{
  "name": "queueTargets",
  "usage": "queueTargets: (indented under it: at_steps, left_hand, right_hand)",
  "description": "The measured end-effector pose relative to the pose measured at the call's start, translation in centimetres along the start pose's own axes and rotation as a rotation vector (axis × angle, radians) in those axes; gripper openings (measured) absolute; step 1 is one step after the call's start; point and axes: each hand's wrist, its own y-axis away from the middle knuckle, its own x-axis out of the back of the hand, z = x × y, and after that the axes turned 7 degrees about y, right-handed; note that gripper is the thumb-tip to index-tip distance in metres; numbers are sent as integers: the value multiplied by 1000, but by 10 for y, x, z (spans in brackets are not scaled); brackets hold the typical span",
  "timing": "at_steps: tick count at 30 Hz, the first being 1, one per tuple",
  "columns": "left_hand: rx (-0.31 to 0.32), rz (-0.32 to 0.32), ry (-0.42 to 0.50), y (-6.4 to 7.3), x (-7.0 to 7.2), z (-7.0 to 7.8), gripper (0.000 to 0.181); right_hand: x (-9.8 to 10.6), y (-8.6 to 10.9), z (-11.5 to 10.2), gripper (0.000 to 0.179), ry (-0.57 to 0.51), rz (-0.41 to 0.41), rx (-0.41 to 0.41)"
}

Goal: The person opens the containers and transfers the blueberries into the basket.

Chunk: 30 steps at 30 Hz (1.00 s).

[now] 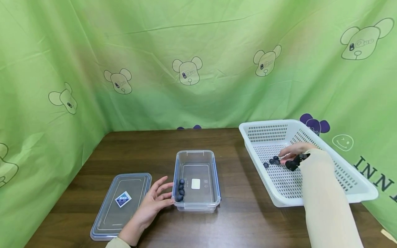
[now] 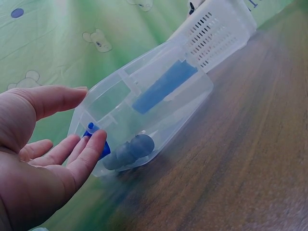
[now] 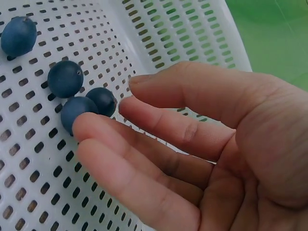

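My right hand (image 1: 293,151) reaches down into a white perforated basket (image 1: 285,201), its fingertips right at a small group of blueberries (image 3: 66,79). Thumb and fingers are apart and hold nothing. One more blueberry (image 3: 19,36) lies a little away from the group on the basket floor. My left hand (image 1: 155,199) is beside a clear plastic container (image 1: 198,206), fingers relaxed and spread, fingertips at its left rim. Along the container's left wall several blueberries (image 1: 181,191) sit in a row; they show through the clear side in the left wrist view.
A clear lid (image 1: 108,220) with a blue edge and a diamond label lies on the brown wooden table (image 1: 242,227), left of the container. Behind and at both sides hangs a green cloth (image 1: 149,41) printed with bear heads. The basket's far side stands close to the cloth.
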Motion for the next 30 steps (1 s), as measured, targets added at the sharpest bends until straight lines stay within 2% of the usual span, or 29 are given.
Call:
queueTargets:
  at_steps: [4,9,14,18,23,28,30]
  left_hand:
    - [0,2,4,1,1,0,89]
    - [0,6,8,2,1,0,90]
    - [0,9,16,3,1,-1,90]
    - [-1,7,13,3,1,-1,90]
    - [0,5,11,2,0,-1,91]
    - [-5,4,6,0,-1,0,90]
    - [-6,6,4,0,-1,1,90]
  right_hand:
    - [1,-8,-6,17,-66,-2,-3]
    - [-1,-13,-25,19,-102,-29,136]
    - [-19,-10,-51,21,-105,-41,307]
    - [-44,-4,-75,20,-113,-61,406]
    - [-84,0,-103,21,-85,-123,479]
    - [-130,-5,-122,19,18,-178,508]
    - [-148,-9,-127,25,54,-191,500]
